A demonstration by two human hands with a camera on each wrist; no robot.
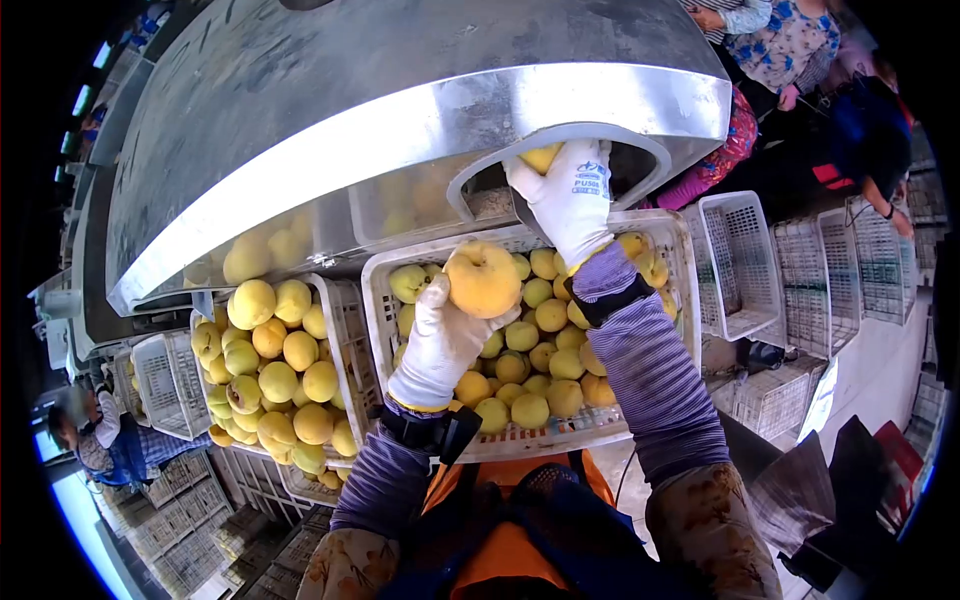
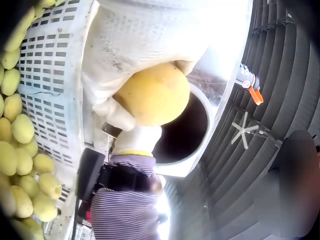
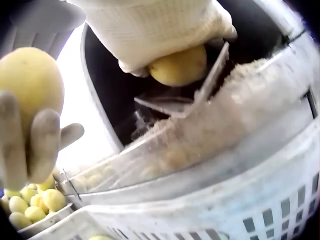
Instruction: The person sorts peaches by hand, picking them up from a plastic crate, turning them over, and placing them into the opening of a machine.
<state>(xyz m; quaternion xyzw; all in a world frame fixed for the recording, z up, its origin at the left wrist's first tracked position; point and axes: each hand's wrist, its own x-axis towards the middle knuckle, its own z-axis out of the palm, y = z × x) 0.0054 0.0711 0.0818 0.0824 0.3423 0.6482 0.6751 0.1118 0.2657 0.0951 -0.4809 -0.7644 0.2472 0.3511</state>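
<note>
My gloved left hand (image 1: 447, 335) holds a large yellow-orange peach (image 1: 482, 279) above a white crate (image 1: 376, 290) of peaches; the left wrist view shows the same peach (image 2: 155, 94) close up in the white glove. Inside the round opening (image 1: 657, 160) of a metal machine, my gloved right hand (image 1: 570, 195) grips another yellow peach (image 1: 541, 157). In the right wrist view that peach (image 3: 179, 66) hangs under the glove, beside a thin metal blade (image 3: 214, 72) in the dark opening. Part of the right hand's fingers is hidden by the fruit and the rim.
A second crate (image 1: 345, 340) heaped with peaches stands at the left. The metal housing (image 1: 420, 110) spans the area ahead. White crates (image 1: 735, 265) line the right side. People stand at the upper right, and a person (image 1: 110, 430) is at the far left.
</note>
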